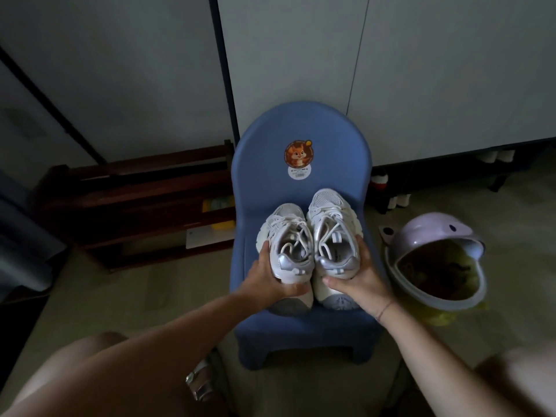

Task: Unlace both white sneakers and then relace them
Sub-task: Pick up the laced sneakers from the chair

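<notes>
Two white sneakers stand side by side on the seat of a small blue chair (301,329), toes pointing at the backrest, both laced. My left hand (267,281) grips the heel of the left sneaker (288,236), fingers curled under it and thumb up its outer side. My right hand (358,281) grips the heel of the right sneaker (332,224) in the same way. The heels are lifted slightly off the seat, so the grey soles show below my hands.
A lilac bin (436,263) with its lid tipped open stands on the floor right of the chair. A dark wooden rack (135,212) sits low on the left. White cabinet doors (421,70) rise behind. My knees frame the bottom of the view.
</notes>
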`<state>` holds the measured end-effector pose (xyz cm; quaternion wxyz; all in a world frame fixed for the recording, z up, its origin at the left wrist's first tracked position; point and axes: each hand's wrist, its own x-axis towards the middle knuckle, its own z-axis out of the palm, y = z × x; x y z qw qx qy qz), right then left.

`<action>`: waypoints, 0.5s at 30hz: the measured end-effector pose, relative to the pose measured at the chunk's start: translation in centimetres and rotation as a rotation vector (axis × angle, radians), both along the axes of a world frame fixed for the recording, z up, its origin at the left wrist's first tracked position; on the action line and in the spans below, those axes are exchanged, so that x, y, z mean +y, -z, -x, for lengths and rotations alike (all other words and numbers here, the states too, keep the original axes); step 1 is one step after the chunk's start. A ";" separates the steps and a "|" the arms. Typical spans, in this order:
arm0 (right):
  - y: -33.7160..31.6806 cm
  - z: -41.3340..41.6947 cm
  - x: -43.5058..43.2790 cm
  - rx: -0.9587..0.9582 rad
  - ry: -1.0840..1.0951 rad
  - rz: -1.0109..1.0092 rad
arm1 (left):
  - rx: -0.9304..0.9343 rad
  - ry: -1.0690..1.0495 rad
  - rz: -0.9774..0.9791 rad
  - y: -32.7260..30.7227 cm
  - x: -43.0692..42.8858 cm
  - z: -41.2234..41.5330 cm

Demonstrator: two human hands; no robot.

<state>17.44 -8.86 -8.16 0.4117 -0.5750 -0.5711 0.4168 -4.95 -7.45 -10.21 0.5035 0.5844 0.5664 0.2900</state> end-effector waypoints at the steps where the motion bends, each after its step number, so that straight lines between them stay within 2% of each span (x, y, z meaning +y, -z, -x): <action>1: -0.3 0.2 0.0 0.015 0.018 -0.014 | -0.029 -0.009 0.007 -0.7 -0.2 0.0; 4: -2.0 0.8 -0.1 0.113 0.024 -0.052 | -0.070 -0.003 0.013 -3.4 -0.3 0.4; 8: -5.3 2.3 -0.8 0.208 -0.018 -0.139 | -0.062 -0.007 -0.118 -8.3 -1.2 1.8; 15: -11.9 7.6 0.1 0.215 -0.112 -0.314 | -0.042 -0.073 -0.374 -16.5 -3.4 7.0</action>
